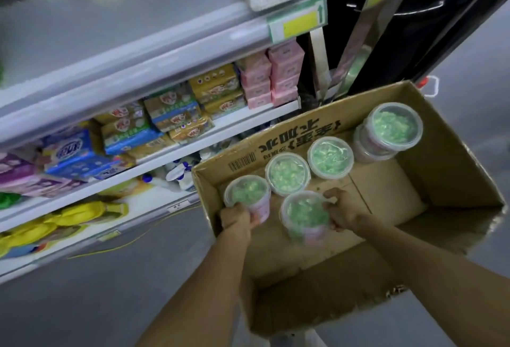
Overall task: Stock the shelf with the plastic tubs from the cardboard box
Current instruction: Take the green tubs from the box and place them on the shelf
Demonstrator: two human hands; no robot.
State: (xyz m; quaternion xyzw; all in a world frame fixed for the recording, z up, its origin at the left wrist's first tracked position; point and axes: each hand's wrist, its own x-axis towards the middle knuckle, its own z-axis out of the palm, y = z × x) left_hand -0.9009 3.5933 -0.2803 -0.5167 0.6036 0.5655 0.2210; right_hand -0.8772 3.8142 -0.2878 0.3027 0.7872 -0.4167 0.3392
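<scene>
Both hands are down in the open cardboard box (455, 170): the left hand (237, 218) is wrapped around a tub (248, 194) at the box's left wall, and the right hand (343, 212) clasps a second tub (303, 215) just beside it. Behind them stand two more tubs (288, 174) (330, 157), with a stacked pair (392, 128) in the far right corner. The shelf (154, 159), packed with soap bars, runs along the left.

You see upside-down Chinese print and a barcode on the cardboard box's (289, 137) inner wall; soap packet labels (176, 114) blur beyond reading.
</scene>
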